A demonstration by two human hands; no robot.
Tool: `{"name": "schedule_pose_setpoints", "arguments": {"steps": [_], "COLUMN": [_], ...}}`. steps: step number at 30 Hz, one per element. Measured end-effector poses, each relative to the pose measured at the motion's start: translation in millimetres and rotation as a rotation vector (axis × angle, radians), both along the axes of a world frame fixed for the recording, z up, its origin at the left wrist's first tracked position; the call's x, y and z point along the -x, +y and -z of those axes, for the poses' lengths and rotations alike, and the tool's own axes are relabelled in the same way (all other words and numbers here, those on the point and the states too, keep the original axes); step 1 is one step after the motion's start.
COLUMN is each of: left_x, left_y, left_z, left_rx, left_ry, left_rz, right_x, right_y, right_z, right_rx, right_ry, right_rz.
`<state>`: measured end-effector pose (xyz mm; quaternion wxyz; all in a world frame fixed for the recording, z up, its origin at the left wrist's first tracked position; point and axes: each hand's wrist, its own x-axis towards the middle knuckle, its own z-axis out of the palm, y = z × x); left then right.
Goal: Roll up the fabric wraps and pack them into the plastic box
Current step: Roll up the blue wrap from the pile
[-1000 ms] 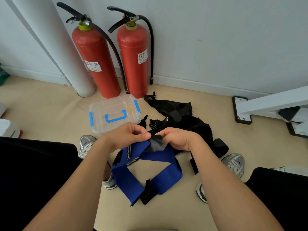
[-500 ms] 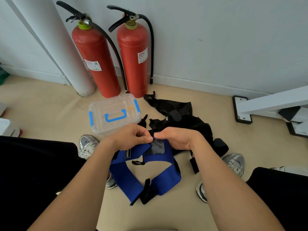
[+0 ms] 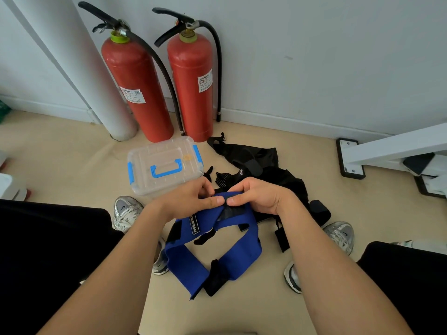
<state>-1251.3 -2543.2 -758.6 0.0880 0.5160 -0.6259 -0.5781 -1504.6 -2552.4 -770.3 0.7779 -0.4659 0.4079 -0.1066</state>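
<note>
My left hand (image 3: 191, 201) and right hand (image 3: 258, 197) pinch the blue wrap (image 3: 244, 259), its end now folded over; rolling starts, box (image 3: 164, 165) closed.

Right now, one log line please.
step: roll blue wrap | left hand, right hand: pinching its end | box: lid on | black wraps: floor, unrolled

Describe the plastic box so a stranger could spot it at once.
Two red fire extinguishers stand against the wall. On the floor just in front of them sits the box, left of a heap of black wraps. It alone is clear and hard, with a blue handle and blue side clips on its lid.
</note>
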Motion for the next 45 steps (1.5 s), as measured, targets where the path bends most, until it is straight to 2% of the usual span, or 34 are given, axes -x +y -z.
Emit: {"name": "schedule_pose_setpoints", "arguments": {"steps": [3,6,10,16,19,29,34,39,45], "left_x": [1,9,16,25,30,37,34,26,10], "left_y": [-4,-7,-9,-11,-10,-12,-10,6,16], "left_z": [-2,5,27,51,58,62,56,49,30], "left_rx": [-0.153,-0.250,-0.245,-0.120,-0.105,-0.121,-0.085,0.076,0.077], "left_ry": [0.002,-0.026,-0.088,-0.168,-0.175,-0.219,-0.224,-0.241,-0.198], "left_rz": [0.124,0.176,0.199,0.272,0.322,0.284,0.157,0.006,0.010], "right_x": [5,6,1,-2,-6,-20,-13,-15,-33], "right_y": [0,1,5,17,21,17,1,-28,-44], "right_z": [2,6,10,22,24,25,25,18,9], "right_rx": [-0.001,0.091,0.244,0.447,0.464,0.558,0.586,0.616,0.644], "right_ry": [0.014,0.194,0.493,0.711,0.703,0.793,0.698,0.565,0.523], "right_rz": [0.012,-0.022,-0.081,-0.157,-0.175,-0.245,-0.248,-0.246,-0.317]}}
